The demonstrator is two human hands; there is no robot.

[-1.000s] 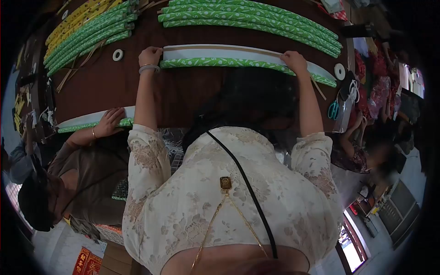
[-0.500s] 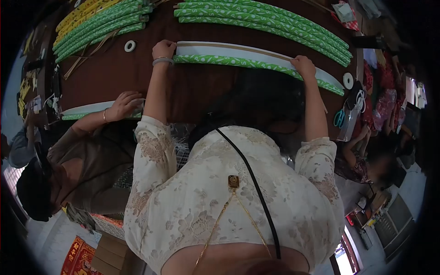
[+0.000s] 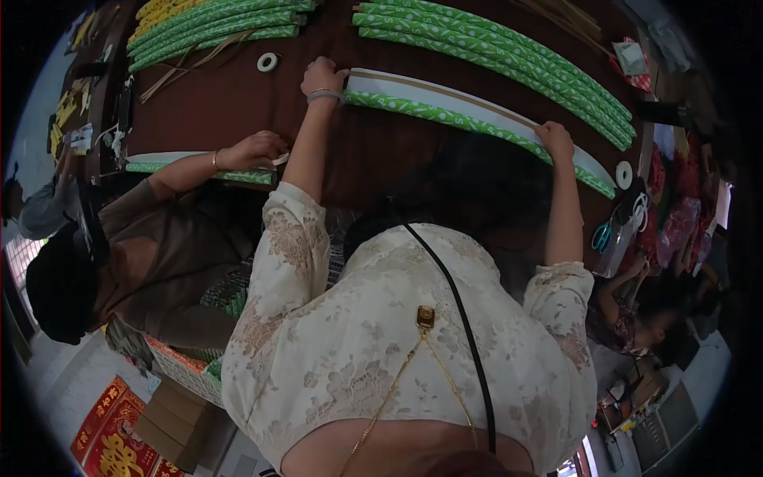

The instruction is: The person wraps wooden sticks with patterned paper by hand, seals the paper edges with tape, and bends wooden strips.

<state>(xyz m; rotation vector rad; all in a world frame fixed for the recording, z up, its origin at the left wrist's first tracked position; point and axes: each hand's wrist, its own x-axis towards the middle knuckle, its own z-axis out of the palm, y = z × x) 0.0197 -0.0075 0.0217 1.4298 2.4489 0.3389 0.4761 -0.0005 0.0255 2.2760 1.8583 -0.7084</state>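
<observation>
A long green patterned roll [image 3: 445,116] with a white unrolled edge [image 3: 445,91] lies across the brown table in front of me. Along the white edge runs a narrow tan strip [image 3: 477,102]. My left hand [image 3: 323,77] pinches the left end of this sheet, fingers pressed together. Toward its right part, my right hand [image 3: 556,141] is closed on the edge near the tan strip. A white tape roll [image 3: 624,175] rests just beyond the sheet's right end.
Green rolls [image 3: 493,60] lie at the back, with more green [image 3: 222,32] and yellow ones at back left. Another tape roll [image 3: 267,62] sits left. A co-worker's hand [image 3: 258,149] touches a second green piece. Blue scissors [image 3: 602,236] lie at right.
The view has shifted, so the table's things appear further right. Both my hands keep their places on the sheet. The co-worker's hand has lifted slightly, with a small white piece at its fingers.
</observation>
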